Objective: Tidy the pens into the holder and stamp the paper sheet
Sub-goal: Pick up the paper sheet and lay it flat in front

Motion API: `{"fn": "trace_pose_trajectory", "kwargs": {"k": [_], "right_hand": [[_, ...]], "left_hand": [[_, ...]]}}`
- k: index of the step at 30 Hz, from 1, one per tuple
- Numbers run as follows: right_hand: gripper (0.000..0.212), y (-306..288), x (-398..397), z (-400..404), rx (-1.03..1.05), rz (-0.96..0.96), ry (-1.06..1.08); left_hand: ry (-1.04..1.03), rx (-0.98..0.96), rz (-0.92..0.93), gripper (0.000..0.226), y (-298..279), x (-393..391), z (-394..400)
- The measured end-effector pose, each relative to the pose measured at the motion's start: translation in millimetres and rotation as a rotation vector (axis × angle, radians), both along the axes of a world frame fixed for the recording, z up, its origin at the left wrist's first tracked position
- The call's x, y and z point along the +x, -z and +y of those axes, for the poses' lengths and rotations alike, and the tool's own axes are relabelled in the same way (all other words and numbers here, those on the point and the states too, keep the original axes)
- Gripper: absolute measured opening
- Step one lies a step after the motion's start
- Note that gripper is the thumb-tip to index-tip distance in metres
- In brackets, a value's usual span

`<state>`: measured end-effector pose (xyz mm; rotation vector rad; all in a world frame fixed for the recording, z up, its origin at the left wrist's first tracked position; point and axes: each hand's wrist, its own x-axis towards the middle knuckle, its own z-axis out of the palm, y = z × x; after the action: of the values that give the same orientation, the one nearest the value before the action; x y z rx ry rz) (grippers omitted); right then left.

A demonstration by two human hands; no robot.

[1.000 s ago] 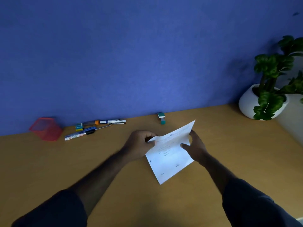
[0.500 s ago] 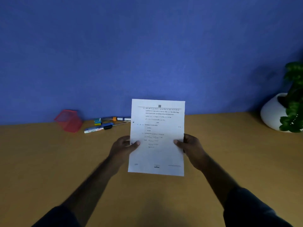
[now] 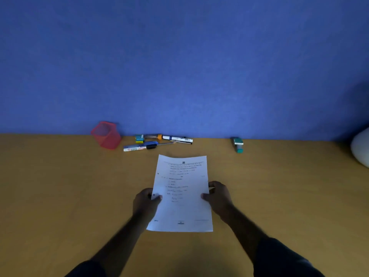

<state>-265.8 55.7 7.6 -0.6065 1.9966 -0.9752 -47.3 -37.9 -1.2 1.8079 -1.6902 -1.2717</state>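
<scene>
A white printed paper sheet (image 3: 182, 196) is held low over the wooden desk, text facing up. My left hand (image 3: 146, 202) pinches its left edge and my right hand (image 3: 218, 196) pinches its right edge. Behind the sheet, against the blue wall, several pens and markers (image 3: 157, 141) lie in a loose pile. A red mesh pen holder (image 3: 106, 134) stands upright to their left, apparently with nothing in it. A small teal stamp (image 3: 237, 144) lies on the desk at the back right.
The wooden desk (image 3: 60, 196) runs up to a blue wall (image 3: 179, 66). A white plant pot (image 3: 361, 148) shows at the right edge.
The sheet went from folded and tilted, to upright facing me, to lowered nearly flat over the desk. The view shifted left, so the stamp shows again and the plant is almost out of frame.
</scene>
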Motion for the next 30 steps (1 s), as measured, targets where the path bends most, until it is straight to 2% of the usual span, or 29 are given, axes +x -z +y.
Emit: {"fn": "trace_pose_trajectory", "kwargs": {"k": [4, 7, 11, 15, 17, 20, 24, 30], "right_hand": [[0.033, 13, 10, -3, 0.059, 0.118, -0.048], [0.039, 19, 12, -3, 0.093, 0.186, -0.094], [0.046, 23, 10, -5, 0.129, 0.234, -0.121], [0.051, 23, 7, -8, 0.158, 0.285, -0.151], [0.052, 24, 7, -9, 0.160, 0.312, -0.161], [0.054, 28, 4, -11, 0.172, 0.333, -0.152], [0.061, 30, -4, -12, 0.190, 0.324, -0.090], [0.048, 27, -30, -21, 0.175, 0.397, 0.063]], "left_hand": [[0.117, -0.087, -0.138, 0.027, 17, 11, 4], [0.166, -0.121, -0.164, 0.040, 25, 13, 6], [0.167, -0.169, -0.155, 0.053, 28, 10, 3], [0.145, -0.218, -0.242, 0.081, 33, 10, -4], [0.150, -0.216, -0.251, 0.086, 36, 11, -7], [0.175, -0.224, -0.271, 0.085, 42, 15, -11], [0.210, -0.366, -0.288, 0.071, 44, 19, -18], [0.378, -0.630, -0.403, 0.050, 41, 29, -57]]}}
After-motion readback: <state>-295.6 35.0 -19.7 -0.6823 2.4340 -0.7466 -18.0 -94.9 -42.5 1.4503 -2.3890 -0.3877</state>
